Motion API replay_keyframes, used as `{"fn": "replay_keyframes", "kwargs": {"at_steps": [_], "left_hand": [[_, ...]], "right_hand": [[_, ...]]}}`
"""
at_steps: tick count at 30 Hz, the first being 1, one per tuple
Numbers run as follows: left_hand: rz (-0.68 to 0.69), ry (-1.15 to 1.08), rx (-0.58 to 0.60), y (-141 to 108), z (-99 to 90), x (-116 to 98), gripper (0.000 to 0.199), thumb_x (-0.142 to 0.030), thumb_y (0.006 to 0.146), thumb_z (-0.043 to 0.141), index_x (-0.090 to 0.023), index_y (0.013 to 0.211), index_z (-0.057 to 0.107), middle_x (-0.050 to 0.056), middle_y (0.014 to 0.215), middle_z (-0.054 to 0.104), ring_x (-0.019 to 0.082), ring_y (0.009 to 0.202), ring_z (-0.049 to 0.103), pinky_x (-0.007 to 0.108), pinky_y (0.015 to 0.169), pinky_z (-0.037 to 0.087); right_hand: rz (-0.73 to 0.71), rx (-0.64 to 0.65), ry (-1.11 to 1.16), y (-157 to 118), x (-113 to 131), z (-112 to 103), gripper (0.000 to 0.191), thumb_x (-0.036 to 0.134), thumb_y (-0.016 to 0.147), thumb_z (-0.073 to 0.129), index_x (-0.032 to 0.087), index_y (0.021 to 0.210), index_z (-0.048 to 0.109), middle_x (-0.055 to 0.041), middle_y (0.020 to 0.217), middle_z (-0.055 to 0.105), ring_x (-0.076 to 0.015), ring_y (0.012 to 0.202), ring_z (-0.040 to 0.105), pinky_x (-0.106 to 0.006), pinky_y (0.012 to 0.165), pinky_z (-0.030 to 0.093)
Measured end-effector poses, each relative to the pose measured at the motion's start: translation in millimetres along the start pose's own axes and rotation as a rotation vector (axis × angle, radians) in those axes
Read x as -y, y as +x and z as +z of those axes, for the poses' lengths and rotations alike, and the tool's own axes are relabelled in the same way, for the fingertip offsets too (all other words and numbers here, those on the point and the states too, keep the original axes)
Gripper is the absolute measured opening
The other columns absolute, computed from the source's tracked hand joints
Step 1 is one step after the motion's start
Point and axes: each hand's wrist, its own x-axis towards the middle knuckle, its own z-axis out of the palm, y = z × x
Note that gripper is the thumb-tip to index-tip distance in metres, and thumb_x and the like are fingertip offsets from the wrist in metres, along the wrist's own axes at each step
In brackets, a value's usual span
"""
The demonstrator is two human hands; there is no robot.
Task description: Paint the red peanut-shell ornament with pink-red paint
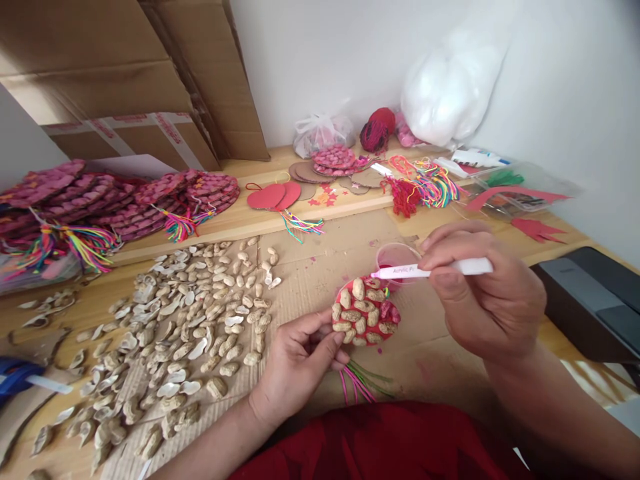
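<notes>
My left hand grips the lower left edge of a round red disc covered with peanut shells. Most shells on it are bare tan; a few at its right side are pink. Green and pink strands hang below the disc. My right hand is closed round a white acrylic pen, its pink tip pointing left, just above the disc's top edge. Behind the pen stands a clear cup with a pink tint.
Many loose peanut shells cover the cardboard on the left. Stacked pink discs, red discs and tassels lie along the back. A black device is at right, a blue tool far left.
</notes>
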Motion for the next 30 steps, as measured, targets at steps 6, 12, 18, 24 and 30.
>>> {"fn": "replay_keyframes", "kwargs": {"at_steps": [6,12,18,24,30], "left_hand": [[0.009,-0.006,0.001,-0.5,-0.4,0.2,0.042,-0.035,0.089,0.071,-0.015,0.126,0.071,0.005,0.077,0.073,0.011,0.062,0.067,0.020,0.059,0.059],[0.008,-0.008,0.016,-0.5,-1.4,0.9,0.040,-0.035,0.089,0.071,-0.015,0.124,0.072,0.004,0.078,0.073,0.011,0.062,0.066,0.019,0.060,0.059],[-0.009,-0.016,0.001,1.0,-2.6,-5.2,0.042,-0.040,0.086,0.074,-0.013,0.118,0.074,0.004,0.069,0.072,0.012,0.059,0.066,0.022,0.059,0.059],[-0.016,-0.044,0.030,2.0,-4.7,-5.8,0.040,-0.041,0.086,0.075,-0.013,0.114,0.075,0.004,0.066,0.072,0.012,0.057,0.066,0.023,0.059,0.060],[-0.018,-0.057,0.043,3.6,-7.7,-5.5,0.031,-0.040,0.087,0.074,-0.013,0.104,0.076,0.003,0.067,0.073,0.010,0.056,0.066,0.020,0.059,0.058]], "right_hand": [[-0.012,0.046,0.009,0.3,0.2,-0.2,0.006,0.024,0.091,0.061,0.028,0.089,0.065,-0.0016,0.076,0.065,-0.0244,0.083,0.059,-0.044,0.079,0.044],[-0.013,0.000,0.040,1.6,-0.1,-1.0,0.008,0.022,0.091,0.060,0.026,0.088,0.066,-0.0023,0.075,0.065,-0.0238,0.082,0.059,-0.043,0.078,0.044],[0.020,-0.039,0.034,0.6,-1.7,-3.3,0.006,0.022,0.090,0.062,0.024,0.087,0.067,-0.0031,0.076,0.063,-0.0234,0.082,0.060,-0.043,0.078,0.046],[0.075,-0.123,0.139,0.2,-2.3,-1.7,0.010,0.024,0.092,0.060,0.024,0.090,0.070,-0.0044,0.077,0.063,-0.0234,0.084,0.063,-0.040,0.072,0.053],[0.115,-0.145,0.201,0.2,-4.0,-0.5,0.007,0.022,0.091,0.063,0.021,0.087,0.070,-0.0047,0.078,0.064,-0.0206,0.084,0.063,-0.037,0.072,0.055]]}}
